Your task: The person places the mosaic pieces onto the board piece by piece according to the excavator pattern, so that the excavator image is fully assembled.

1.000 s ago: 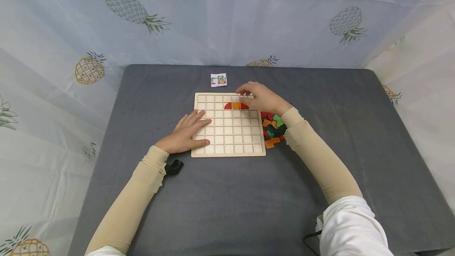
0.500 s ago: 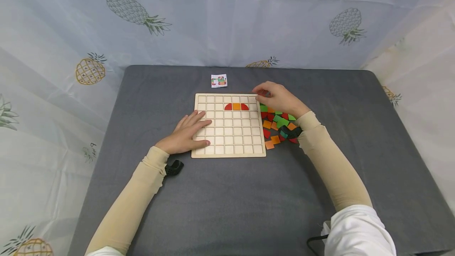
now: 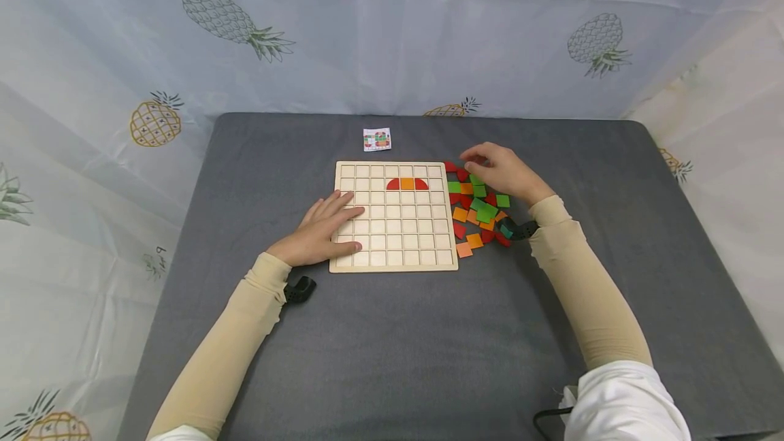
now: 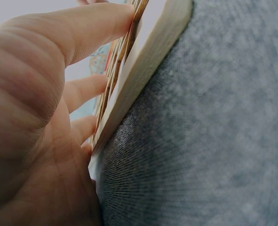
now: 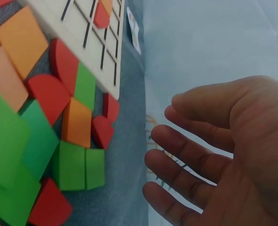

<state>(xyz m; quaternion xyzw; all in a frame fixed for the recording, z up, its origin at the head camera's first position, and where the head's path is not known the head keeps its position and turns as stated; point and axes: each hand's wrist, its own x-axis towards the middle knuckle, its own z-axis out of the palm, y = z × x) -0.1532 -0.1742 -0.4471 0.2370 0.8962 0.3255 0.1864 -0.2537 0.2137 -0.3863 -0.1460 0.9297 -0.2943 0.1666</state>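
A pale wooden grid board point(image 3: 394, 226) lies on the table. My left hand point(image 3: 317, 231) rests on its left edge, fingers spread; the left wrist view has the thumb point(image 4: 101, 29) on the board's face. Near the board's top sit a red rounded piece point(image 3: 393, 184), an orange square point(image 3: 407, 184) and a second red rounded piece point(image 3: 421, 184) in a row. My right hand point(image 3: 507, 173) hovers above the upper end of a heap of loose pieces. Its fingers are loosely bent, and nothing shows between thumb and fingertips in the right wrist view.
Right of the board lie several red, orange and green pieces, including a green square point(image 3: 503, 201) and an orange square point(image 3: 460, 214). A small printed picture card point(image 3: 376, 139) lies behind the board. Patterned curtains point(image 3: 367, 33) hang around the grey table point(image 3: 392, 346).
My right hand has moved right, from over the board's top to above the loose pieces, uncovering the red and orange row. My left hand has stayed in place.
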